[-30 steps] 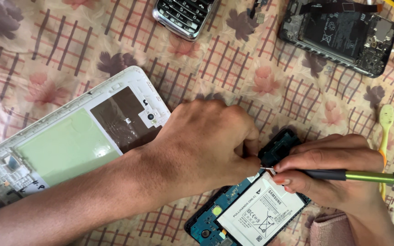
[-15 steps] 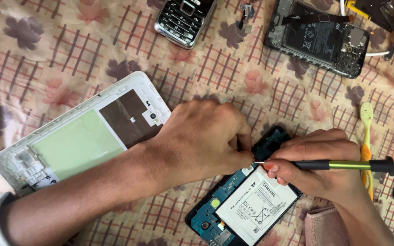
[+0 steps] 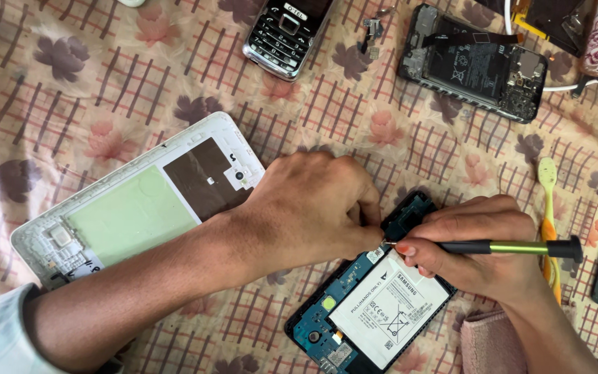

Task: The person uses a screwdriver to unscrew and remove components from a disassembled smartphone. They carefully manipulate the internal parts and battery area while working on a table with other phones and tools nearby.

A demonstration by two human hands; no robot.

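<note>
Floral checked cloth [image 3: 91, 90] carries an opened phone [image 3: 368, 312] near its lower edge. The left hand [image 3: 313, 208] presses closed on the phone's top; the right hand [image 3: 479, 249] pinches a green-handled screwdriver [image 3: 513, 246], tip at the board. A slip could gouge the white battery [image 3: 389, 308]. A white tablet shell [image 3: 133, 208] crowds the left forearm; a keypad phone [image 3: 285, 31] lies at the upper edge.

A white rectangular label [image 3: 390, 310] with small black print covers the battery in the opened phone near the cloth's bottom edge. A dark label [image 3: 466, 64] with pale marks sits on the battery of the opened phone near the top right corner.
</note>
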